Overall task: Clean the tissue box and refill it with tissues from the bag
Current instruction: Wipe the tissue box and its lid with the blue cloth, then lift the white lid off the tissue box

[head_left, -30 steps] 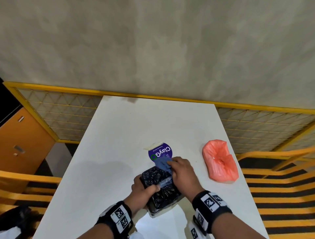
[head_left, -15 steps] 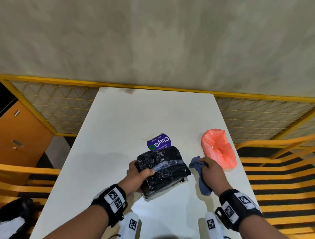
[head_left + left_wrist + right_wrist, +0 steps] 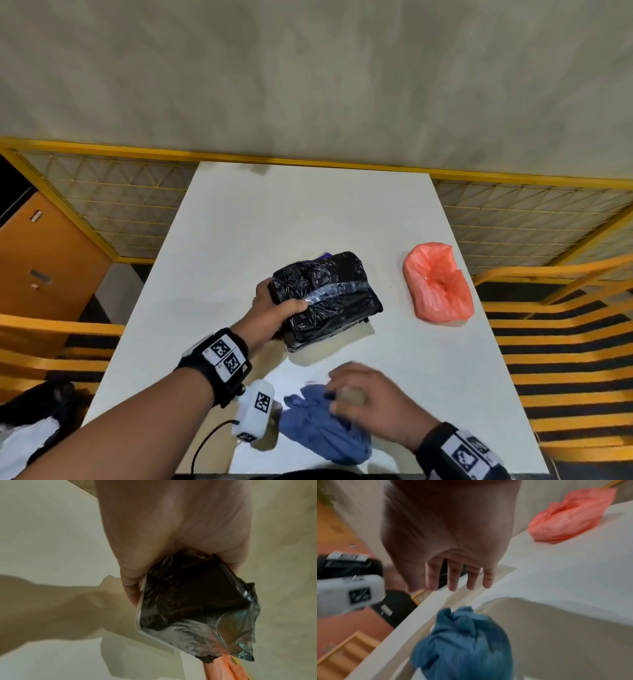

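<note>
The tissue box (image 3: 329, 298), wrapped in crinkled black plastic with a strip of clear tape, is tilted above the white table (image 3: 308, 212). My left hand (image 3: 277, 306) grips its left end, thumb on top; the left wrist view shows the same box (image 3: 188, 601) under my palm. A crumpled blue cloth (image 3: 318, 428) lies near the table's front edge. My right hand (image 3: 356, 394) hovers just over it, blurred. In the right wrist view the fingers (image 3: 453, 580) are straight and spread, apart from the cloth (image 3: 462, 639). The orange tissue bag (image 3: 438, 284) lies at the right.
A purple round lid (image 3: 323, 255) peeks out behind the box. A white wrist camera (image 3: 255, 411) hangs under my left wrist. Yellow mesh railing (image 3: 102, 205) borders the table, with an orange cabinet (image 3: 41, 267) at the left. The far half of the table is bare.
My right hand carried the blue cloth from the box top to the near edge and let it go. My left hand kept hold of the box, which now covers most of the lid.
</note>
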Demonstrator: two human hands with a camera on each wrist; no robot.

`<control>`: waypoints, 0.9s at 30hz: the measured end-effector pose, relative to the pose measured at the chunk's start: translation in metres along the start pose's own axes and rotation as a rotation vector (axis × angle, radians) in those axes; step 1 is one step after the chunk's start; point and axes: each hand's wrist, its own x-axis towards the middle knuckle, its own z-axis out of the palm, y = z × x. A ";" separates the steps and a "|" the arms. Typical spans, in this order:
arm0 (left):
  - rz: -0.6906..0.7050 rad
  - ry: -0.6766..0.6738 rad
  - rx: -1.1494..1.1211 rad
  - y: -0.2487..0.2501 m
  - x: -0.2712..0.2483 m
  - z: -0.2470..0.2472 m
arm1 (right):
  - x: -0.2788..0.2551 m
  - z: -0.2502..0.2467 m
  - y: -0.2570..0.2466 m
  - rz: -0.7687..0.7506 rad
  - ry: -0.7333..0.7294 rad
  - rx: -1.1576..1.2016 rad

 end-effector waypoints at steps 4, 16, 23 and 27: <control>0.065 -0.039 0.026 0.000 -0.001 -0.009 | 0.005 -0.048 0.007 0.314 0.645 0.276; 0.592 -0.164 0.845 0.024 -0.015 0.007 | 0.053 -0.096 -0.011 0.500 0.515 0.761; 0.615 -0.167 0.831 -0.001 -0.014 -0.005 | 0.054 -0.069 0.020 0.312 0.601 0.704; 0.631 -0.152 0.874 -0.022 -0.009 -0.009 | 0.053 -0.052 0.029 0.313 0.600 0.555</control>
